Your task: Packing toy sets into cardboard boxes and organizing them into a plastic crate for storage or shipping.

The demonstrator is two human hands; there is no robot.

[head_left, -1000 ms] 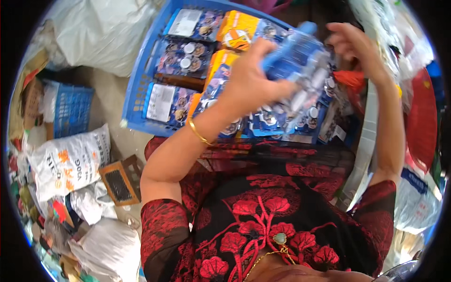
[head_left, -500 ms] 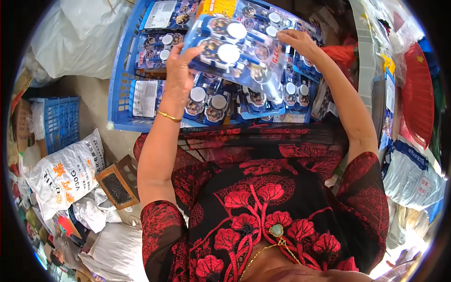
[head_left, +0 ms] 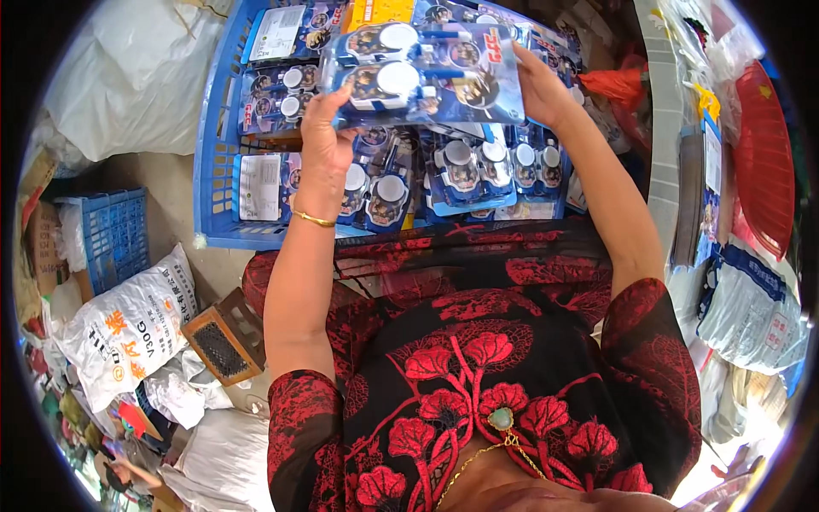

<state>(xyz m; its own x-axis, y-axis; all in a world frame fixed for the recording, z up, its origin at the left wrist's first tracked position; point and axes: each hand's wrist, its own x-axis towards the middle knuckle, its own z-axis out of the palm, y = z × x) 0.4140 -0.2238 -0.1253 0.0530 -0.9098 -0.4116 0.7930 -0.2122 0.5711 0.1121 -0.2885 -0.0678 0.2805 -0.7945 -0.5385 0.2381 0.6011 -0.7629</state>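
A blister pack of toy watches (head_left: 465, 81), blue with round white dials under clear plastic, is held level above the blue crate (head_left: 213, 183). My left hand (head_left: 328, 124) grips its left edge, thumb on top. Around its right edge closes my right hand (head_left: 539, 85), the fingertips partly hidden by the pack. Beneath it, similar packs (head_left: 467, 171) lie in stacks inside the crate, some face up and some showing white labels. A yellow-orange card (head_left: 380, 12) shows behind the held pack.
To the left are a large white sack (head_left: 128, 77), a smaller blue basket (head_left: 115, 239), a printed white bag (head_left: 128, 328) and a small wooden stool (head_left: 223, 337). On the right sit a red plastic basin (head_left: 762, 162), a stack of cards (head_left: 701, 192) and plastic bags (head_left: 755, 307).
The pack has been turned from a tilt to nearly level and raised slightly away from me. My right hand has come from its upper corner area to grip the right edge.
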